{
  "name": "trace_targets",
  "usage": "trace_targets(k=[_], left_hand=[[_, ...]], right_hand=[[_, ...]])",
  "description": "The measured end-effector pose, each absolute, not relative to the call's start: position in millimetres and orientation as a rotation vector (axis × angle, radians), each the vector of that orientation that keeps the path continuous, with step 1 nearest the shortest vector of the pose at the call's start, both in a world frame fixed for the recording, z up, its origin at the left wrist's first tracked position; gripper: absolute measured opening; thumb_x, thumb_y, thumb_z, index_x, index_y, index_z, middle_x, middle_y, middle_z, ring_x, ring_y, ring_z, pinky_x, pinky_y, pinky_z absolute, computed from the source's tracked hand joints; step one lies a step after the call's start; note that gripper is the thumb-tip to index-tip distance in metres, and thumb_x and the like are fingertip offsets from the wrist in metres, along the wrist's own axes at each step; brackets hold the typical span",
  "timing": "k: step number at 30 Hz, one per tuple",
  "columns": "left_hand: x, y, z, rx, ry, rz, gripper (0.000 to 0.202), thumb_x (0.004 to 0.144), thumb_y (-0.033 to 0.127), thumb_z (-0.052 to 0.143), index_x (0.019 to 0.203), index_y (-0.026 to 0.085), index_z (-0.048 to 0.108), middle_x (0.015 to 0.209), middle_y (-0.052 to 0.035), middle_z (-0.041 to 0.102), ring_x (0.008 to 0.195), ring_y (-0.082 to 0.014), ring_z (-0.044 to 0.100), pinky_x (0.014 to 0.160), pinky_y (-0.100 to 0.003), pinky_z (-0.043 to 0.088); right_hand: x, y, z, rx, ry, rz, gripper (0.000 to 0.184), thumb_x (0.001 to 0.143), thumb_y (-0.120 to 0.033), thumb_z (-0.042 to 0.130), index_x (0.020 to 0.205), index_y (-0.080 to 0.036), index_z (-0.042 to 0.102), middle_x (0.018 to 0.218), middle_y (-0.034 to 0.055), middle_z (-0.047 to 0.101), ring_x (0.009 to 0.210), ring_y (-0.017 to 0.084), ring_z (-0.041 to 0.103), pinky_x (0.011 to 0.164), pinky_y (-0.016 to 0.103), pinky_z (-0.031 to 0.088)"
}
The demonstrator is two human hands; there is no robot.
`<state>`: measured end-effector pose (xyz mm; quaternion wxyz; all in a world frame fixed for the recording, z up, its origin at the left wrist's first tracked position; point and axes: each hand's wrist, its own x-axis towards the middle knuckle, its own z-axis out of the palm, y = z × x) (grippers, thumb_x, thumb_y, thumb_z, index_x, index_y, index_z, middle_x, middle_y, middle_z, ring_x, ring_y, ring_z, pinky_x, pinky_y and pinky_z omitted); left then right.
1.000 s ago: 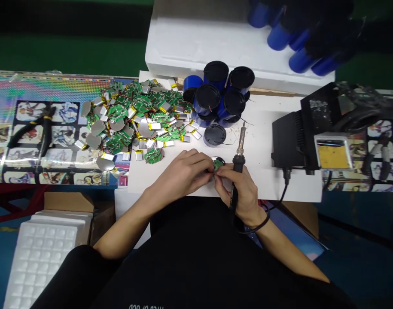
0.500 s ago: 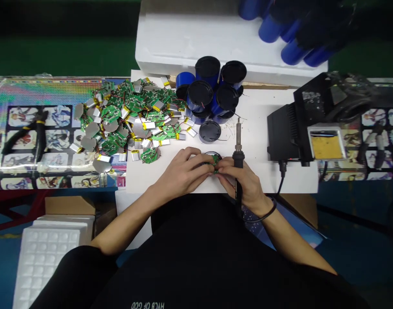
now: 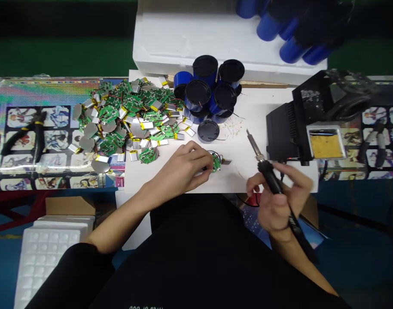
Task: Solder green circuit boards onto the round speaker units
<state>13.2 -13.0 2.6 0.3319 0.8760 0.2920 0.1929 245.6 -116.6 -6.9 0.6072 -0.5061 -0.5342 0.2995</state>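
My left hand is closed at the left edge of a small green circuit board, its fingertips pinching the board side. A black wire loops over that board, and a flat silvery piece sticks out at its right. To the right, my right hand grips a soldering iron by its black handle, tip up and to the left, apart from the board. A black round cap lies just behind the board. Several blue cylinders with black caps stand stacked beyond it.
A heap of green circuit boards with silver battery packs covers the left side. The black soldering station stands right, with a yellow sponge in its tray. Pliers lie far left. A white foam box is behind.
My right hand has let go of the board and moved right, swinging the soldering iron from upright to slanted in its grip. My left hand has stayed at the board.
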Motion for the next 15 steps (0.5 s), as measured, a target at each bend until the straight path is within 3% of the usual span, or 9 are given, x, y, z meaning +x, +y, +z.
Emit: trace_targets(k=[2,4,9,15], left_hand=[[13,-13,4,2.29,0.768,0.502,0.014,0.107,0.022,0.058,0.104,0.019,0.072,0.111,-0.0069,0.076,0.107,-0.0245,0.06,0.096,-0.038,0.05],[14,-13,4,2.309,0.772,0.494,0.015,0.108,0.022,0.057,0.104,0.019,0.071,0.11,-0.007,0.076,0.107,-0.0248,0.06,0.097,-0.039,0.05],[15,-15,4,2.344,0.8,0.488,0.016,0.107,0.022,0.056,0.102,0.019,0.071,0.108,-0.0077,0.076,0.105,-0.0258,0.058,0.096,-0.041,0.05],[17,-18,2,2.351,0.816,0.503,0.015,0.107,0.022,0.056,0.102,0.019,0.07,0.109,-0.0079,0.076,0.107,-0.0264,0.058,0.097,-0.042,0.05]], right_hand=[[252,-126,1,-1.201,-1.114,0.79,0.037,0.098,-0.046,0.07,0.131,-0.03,0.063,0.082,0.0004,0.072,0.054,0.018,0.063,0.04,0.03,0.049],[260,-136,5,-1.24,-1.175,0.81,0.03,0.095,-0.037,0.074,0.123,-0.028,0.068,0.082,0.0014,0.074,0.054,0.019,0.067,0.039,0.03,0.052],[271,-150,4,-1.457,-1.566,0.438,0.021,0.085,-0.02,0.082,0.105,-0.024,0.076,0.075,0.0011,0.08,0.049,0.019,0.072,0.044,0.03,0.06],[262,-137,9,-1.413,-1.779,0.278,0.024,0.087,-0.019,0.079,0.109,-0.028,0.076,0.081,0.0006,0.084,0.058,0.021,0.078,0.052,0.031,0.067]])
